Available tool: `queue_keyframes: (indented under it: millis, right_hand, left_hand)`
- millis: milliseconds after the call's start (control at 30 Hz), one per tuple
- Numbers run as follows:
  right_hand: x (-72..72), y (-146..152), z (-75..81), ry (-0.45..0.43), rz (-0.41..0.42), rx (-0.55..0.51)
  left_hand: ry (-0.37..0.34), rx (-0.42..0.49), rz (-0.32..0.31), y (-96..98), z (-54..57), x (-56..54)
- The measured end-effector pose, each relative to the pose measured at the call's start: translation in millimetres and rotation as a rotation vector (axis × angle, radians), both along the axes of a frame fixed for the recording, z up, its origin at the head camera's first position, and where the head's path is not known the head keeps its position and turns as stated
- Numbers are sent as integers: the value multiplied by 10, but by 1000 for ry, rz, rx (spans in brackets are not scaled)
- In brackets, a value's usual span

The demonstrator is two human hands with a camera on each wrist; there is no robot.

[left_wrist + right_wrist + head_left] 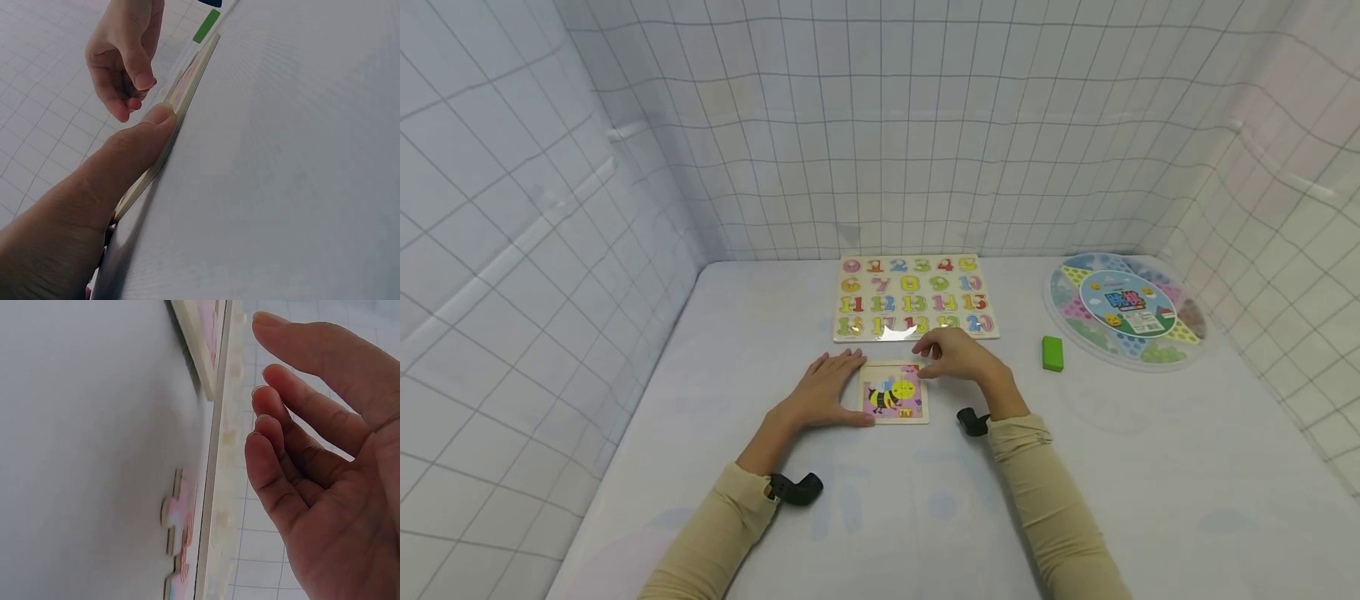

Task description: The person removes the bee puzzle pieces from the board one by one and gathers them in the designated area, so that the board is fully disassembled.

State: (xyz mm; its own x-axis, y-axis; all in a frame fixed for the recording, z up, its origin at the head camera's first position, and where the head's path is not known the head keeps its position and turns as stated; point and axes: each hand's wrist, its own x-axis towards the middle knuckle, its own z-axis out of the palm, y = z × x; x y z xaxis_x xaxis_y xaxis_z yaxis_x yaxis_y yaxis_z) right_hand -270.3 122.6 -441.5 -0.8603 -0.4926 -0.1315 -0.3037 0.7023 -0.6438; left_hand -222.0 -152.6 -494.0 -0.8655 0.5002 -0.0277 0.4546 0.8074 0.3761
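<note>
A small square wooden jigsaw puzzle (891, 396) with a yellow and black bee lies flat on the table; pale wood shows along its upper left. My left hand (827, 390) rests along its left side, fingers spread near the far corner. Its thumb (140, 140) presses on the near edge of the tray. Over the puzzle's far right corner hovers my right hand (958, 357), fingers loosely bent, thumb apart, nothing held. Loose pink jigsaw pieces (180, 515) lie on the table below that hand in the right wrist view; the hand hides them in the head view.
Just behind the puzzle lies a wooden number board (913, 296). A green block (1052, 353) sits to the right, beside a round, flat, colourful game board (1123, 310). White grid-patterned cloth walls (917, 133) enclose the table's back and sides.
</note>
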Motion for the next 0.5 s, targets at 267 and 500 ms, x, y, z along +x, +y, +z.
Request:
queue_keyframes:
  millis: [267,500]
  right_hand:
    - [-10,-91,-64,-13,12,8]
    - [-8,-133,-94,-46,12,21]
  left_hand:
    - [-7,5,-1,-9,-3,-4]
    - [-3,-2,0,-9,4,-1]
